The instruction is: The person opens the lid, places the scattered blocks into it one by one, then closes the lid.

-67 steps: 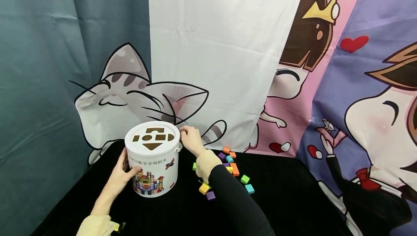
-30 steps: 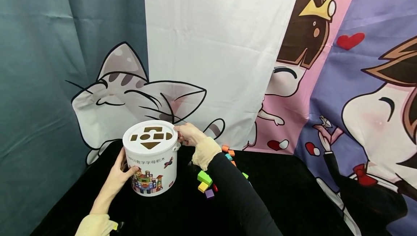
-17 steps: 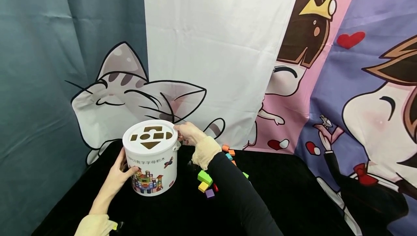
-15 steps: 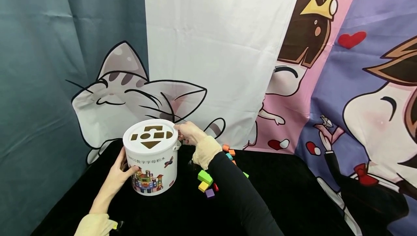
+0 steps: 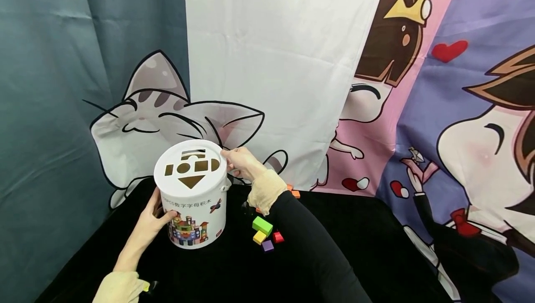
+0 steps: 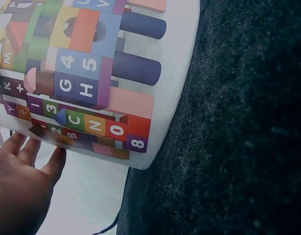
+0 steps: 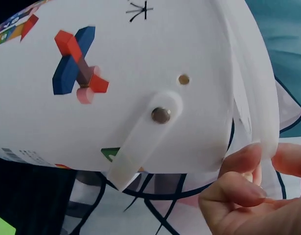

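A white toy-block bucket (image 5: 196,214) stands on the black cloth, printed with a picture of coloured blocks. Its white lid (image 5: 167,183) has several shaped holes. My left hand (image 5: 147,223) grips the bucket's left side, thumb on the front and the other fingers partly hidden behind. In the left wrist view those fingers (image 6: 55,164) touch the printed wall. At the rim on the right, my right hand (image 5: 244,162) pinches the lid's edge. The right wrist view shows the lid (image 7: 263,73) raised there, with a gap between it and the bucket wall.
Right of the bucket lie a green block (image 5: 262,226), a yellow block (image 5: 259,237), a red block (image 5: 277,237) and a purple block (image 5: 268,246). Orange blocks (image 5: 296,194) show partly behind the right sleeve. A printed curtain (image 5: 288,61) hangs close behind.
My right hand moved onto the lid's edge, then rose slightly, and the lid has tilted up at the back right. My left hand keeps its hold on the bucket.
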`<action>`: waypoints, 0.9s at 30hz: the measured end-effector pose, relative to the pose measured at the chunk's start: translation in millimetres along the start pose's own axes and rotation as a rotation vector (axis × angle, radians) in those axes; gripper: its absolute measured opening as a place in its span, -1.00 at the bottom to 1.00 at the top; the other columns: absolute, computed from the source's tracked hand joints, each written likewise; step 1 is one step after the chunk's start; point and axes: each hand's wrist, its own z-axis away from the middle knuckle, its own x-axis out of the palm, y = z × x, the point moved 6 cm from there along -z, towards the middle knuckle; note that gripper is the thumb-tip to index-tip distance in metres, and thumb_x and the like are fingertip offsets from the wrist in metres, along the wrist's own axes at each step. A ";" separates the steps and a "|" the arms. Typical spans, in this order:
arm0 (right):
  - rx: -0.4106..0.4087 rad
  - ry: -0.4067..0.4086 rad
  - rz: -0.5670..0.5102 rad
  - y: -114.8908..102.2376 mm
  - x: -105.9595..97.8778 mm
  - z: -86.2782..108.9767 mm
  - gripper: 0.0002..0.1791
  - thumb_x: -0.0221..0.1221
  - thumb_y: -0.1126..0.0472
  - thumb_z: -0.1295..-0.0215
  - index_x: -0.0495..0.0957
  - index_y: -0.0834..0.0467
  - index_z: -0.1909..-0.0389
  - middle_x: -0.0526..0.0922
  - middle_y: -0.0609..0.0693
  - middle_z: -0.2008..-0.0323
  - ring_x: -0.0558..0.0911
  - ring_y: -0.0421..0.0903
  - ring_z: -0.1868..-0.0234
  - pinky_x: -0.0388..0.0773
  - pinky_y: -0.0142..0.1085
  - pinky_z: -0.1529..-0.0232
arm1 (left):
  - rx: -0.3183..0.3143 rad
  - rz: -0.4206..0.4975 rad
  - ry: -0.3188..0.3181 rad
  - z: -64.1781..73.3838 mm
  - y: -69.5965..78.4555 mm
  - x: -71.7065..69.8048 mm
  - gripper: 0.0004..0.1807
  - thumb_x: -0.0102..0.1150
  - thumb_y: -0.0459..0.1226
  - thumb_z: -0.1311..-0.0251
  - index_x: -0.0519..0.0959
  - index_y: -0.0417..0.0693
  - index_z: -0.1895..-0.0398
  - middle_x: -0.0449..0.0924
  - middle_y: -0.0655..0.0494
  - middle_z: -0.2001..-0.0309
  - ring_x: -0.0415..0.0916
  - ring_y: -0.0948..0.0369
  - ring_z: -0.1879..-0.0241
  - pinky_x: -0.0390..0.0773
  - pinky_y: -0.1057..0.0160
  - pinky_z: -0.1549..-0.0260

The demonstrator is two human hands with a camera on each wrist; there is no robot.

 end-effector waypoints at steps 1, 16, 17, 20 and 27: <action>-0.019 0.003 -0.022 -0.7 0.2 1.4 -0.71 0.13 0.09 -0.45 0.49 0.20 0.42 0.37 -0.06 0.63 0.38 -0.20 0.64 0.13 -0.45 0.70 | -0.002 -0.002 0.000 0.3 -0.2 0.2 0.09 0.27 -0.46 -0.21 -0.23 0.30 -0.58 -0.03 -0.19 -0.50 0.02 0.48 -0.33 0.21 0.58 -0.02; -0.245 0.017 -0.080 -39.2 -3.7 45.1 -0.82 0.07 0.23 -0.47 0.49 0.26 0.31 0.34 -0.03 0.66 0.34 -0.20 0.66 0.25 -0.45 0.66 | -0.006 -0.014 -0.007 0.1 -4.0 -1.3 0.06 0.23 -0.43 -0.26 -0.23 0.34 -0.58 -0.15 -0.01 -0.55 -0.06 0.50 -0.36 0.17 0.61 -0.03; -0.254 0.024 -0.060 -41.6 -6.7 49.7 -0.82 0.07 0.23 -0.48 0.50 0.26 0.28 0.36 -0.03 0.65 0.35 -0.20 0.65 0.29 -0.45 0.65 | -0.007 -0.013 -0.007 0.4 -4.2 -1.4 0.06 0.23 -0.43 -0.26 -0.24 0.34 -0.58 -0.16 -0.01 -0.55 -0.07 0.50 -0.36 0.17 0.61 -0.03; -0.294 0.037 0.010 -48.8 -19.4 64.4 -0.82 0.06 0.21 -0.49 0.49 0.28 0.19 0.38 -0.03 0.62 0.37 -0.21 0.63 0.36 -0.44 0.62 | -0.005 -0.008 -0.004 0.7 -3.9 -2.1 0.06 0.22 -0.44 -0.26 -0.25 0.29 -0.58 -0.21 -0.07 -0.55 -0.09 0.50 -0.36 0.15 0.64 -0.05; -0.409 0.071 0.109 -56.4 -63.0 93.1 -0.84 0.05 0.23 -0.50 0.42 0.27 0.23 0.40 -0.01 0.58 0.37 -0.18 0.60 0.36 -0.43 0.59 | 0.015 0.009 -0.007 -1.1 -2.9 0.0 0.05 0.21 -0.46 -0.26 -0.24 0.25 -0.59 -0.21 -0.15 -0.55 -0.07 0.52 -0.35 0.14 0.65 -0.06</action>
